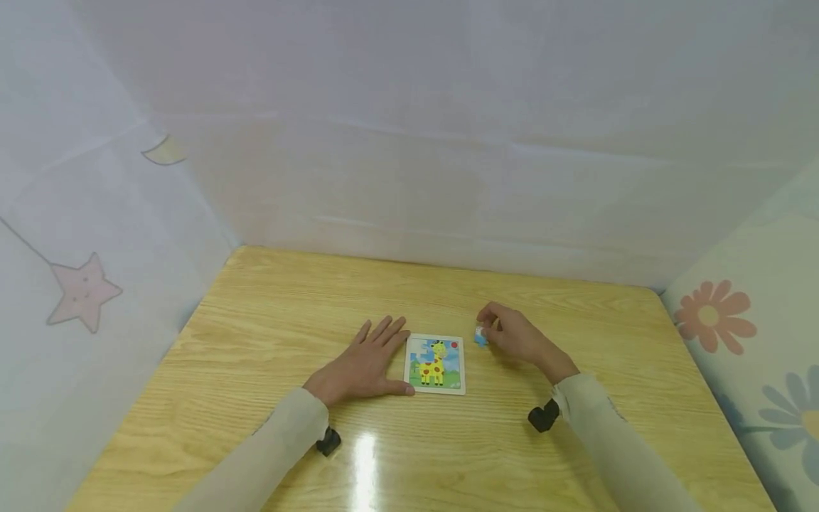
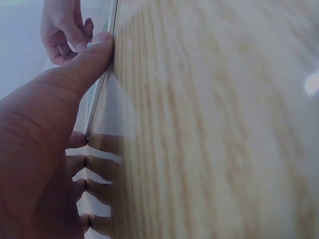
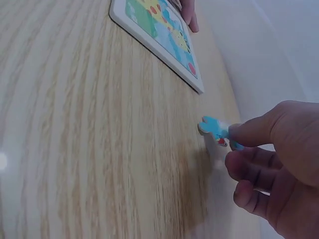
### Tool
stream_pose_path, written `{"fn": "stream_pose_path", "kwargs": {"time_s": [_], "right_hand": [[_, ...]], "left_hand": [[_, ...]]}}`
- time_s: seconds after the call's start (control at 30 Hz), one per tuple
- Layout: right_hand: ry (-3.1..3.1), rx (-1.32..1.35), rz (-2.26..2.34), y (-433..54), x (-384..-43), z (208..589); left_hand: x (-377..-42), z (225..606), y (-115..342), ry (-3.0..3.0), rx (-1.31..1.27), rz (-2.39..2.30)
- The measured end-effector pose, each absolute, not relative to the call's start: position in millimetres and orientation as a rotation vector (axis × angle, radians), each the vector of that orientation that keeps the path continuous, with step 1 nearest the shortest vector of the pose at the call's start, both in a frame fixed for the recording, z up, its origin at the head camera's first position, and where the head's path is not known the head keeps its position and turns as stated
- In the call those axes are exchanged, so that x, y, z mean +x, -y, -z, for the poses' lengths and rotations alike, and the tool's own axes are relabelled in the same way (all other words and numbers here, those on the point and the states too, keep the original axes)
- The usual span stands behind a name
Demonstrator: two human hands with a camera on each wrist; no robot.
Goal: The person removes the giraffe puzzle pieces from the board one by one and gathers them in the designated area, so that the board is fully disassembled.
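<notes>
One wood-grained table [image 1: 288, 299] extends beyond the giraffe puzzle [image 1: 431, 373] on every side. Two pale sleeves [image 1: 275, 441] reach in from the puzzle's near side, one to its left and one to its right, with black devices [image 1: 544, 416] at the wrists. Against the puzzle's left edge, the left hand [image 1: 365, 366] lies flat with fingers spread and thumb at the near corner, grasping nothing. Right of the puzzle, the right hand [image 1: 515, 338] pinches a blue piece [image 3: 213, 127], which is apart from the puzzle's upper right. A pale gap [image 1: 416, 346] shows at the puzzle's upper left.
</notes>
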State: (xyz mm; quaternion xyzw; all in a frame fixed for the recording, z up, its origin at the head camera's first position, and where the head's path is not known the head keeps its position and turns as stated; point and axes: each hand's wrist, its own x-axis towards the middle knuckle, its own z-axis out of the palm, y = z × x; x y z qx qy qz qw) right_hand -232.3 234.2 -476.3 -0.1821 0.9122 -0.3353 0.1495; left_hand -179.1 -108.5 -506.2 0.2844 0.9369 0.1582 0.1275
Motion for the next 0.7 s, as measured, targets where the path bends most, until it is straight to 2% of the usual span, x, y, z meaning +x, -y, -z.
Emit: {"fn": "stream_pose_path", "kwargs": {"time_s": [0.7], "right_hand": [[-2.640, -0.662, 0.853, -185.3, -219.5, 482.9]], "left_hand": [[-178.9, 505.2, 106.8, -2.719, 0.807, -0.455]]}}
